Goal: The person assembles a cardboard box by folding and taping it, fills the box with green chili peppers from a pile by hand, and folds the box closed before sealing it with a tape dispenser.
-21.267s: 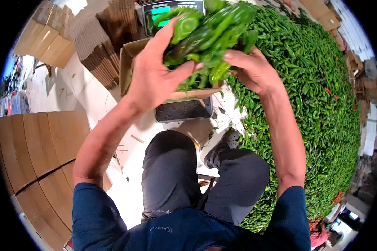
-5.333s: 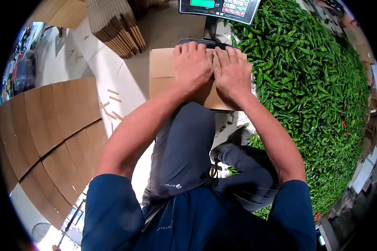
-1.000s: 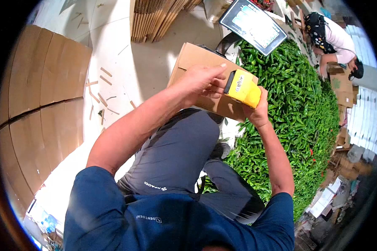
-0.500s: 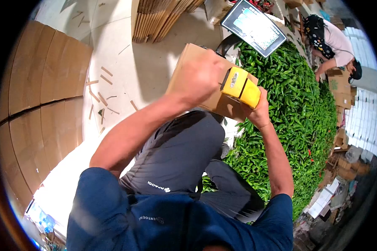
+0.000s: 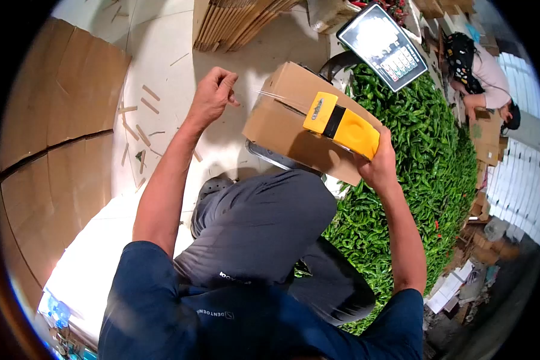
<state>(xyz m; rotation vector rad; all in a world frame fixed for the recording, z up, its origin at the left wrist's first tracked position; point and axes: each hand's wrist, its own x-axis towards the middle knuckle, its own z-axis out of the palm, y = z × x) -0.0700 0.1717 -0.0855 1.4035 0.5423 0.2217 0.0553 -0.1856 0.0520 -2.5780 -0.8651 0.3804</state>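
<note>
A yellow tape dispenser (image 5: 342,123) with a black band lies over the top of a closed cardboard box (image 5: 282,129). My right hand (image 5: 381,165) is wrapped around the dispenser's right end. Off the box's left side, my left hand (image 5: 215,96) is closed in a pinch, level with a strip of clear tape (image 5: 271,95) stretching from the dispenser. The strip is glossy and hard to follow close to the fingers, but it runs toward them. Beneath the box shows the edge of a scale platform (image 5: 276,157).
A scale display (image 5: 383,48) stands behind the box. Green peppers (image 5: 420,180) are heaped on the right. Flattened cartons (image 5: 231,24) stand at the back, and large boxes (image 5: 54,144) at left. Cardboard strips (image 5: 144,135) litter the floor. Another person (image 5: 483,75) bends down at far right.
My left hand has moved left, away from the dispenser and past the box's edge, drawing out clear tape. The dispenser remains in my right hand, now turned flatter over the box.
</note>
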